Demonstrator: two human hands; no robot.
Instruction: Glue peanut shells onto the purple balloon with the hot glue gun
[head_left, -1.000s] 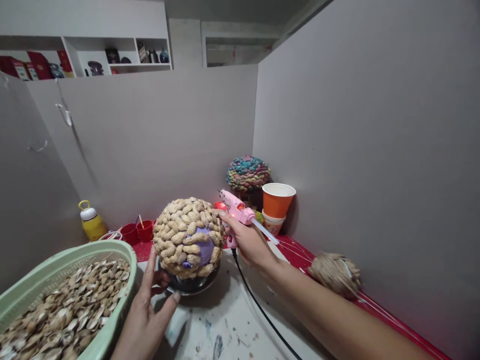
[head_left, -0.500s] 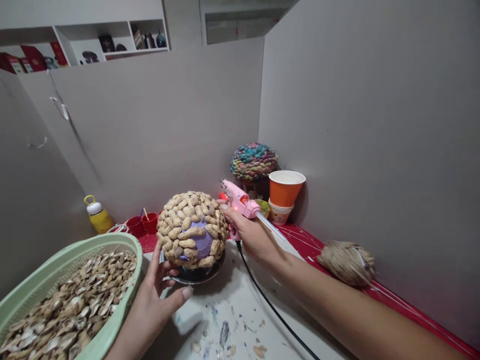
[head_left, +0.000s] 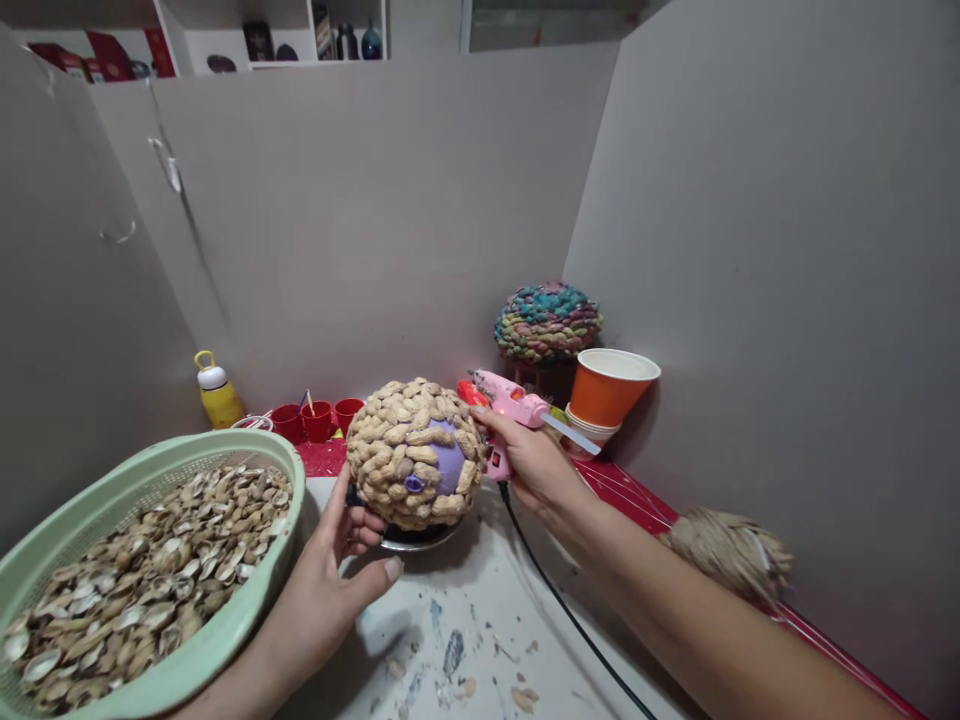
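Note:
A ball covered in peanut shells [head_left: 390,440] rests on a dark bowl with a shiny rim [head_left: 424,543]. Between the shells, a purple balloon [head_left: 450,460] shows on its right front, with the tied knot [head_left: 414,483] facing me. My left hand [head_left: 330,570] reaches round the lower left of the ball, fingers against it or the bowl, thumb held apart. On the right side, my right hand [head_left: 536,460] is closed round the grip of a pink hot glue gun [head_left: 514,400], a glue stick [head_left: 571,433] jutting from its back. Its nozzle points left, behind the ball.
A green basket [head_left: 292,500] of peanut shells stands at left. Behind are a yellow bottle [head_left: 221,403], red cups [head_left: 318,422], a multicoloured shell-covered dome [head_left: 547,322] and orange paper cups [head_left: 611,390]. Twine [head_left: 727,550] lies right; the gun's black cord [head_left: 570,610] crosses the table.
The ball has turned so the purple patch sits further right and the knot shows more clearly. My view has shifted, moving the scene rightward. The glue gun remains in my right hand.

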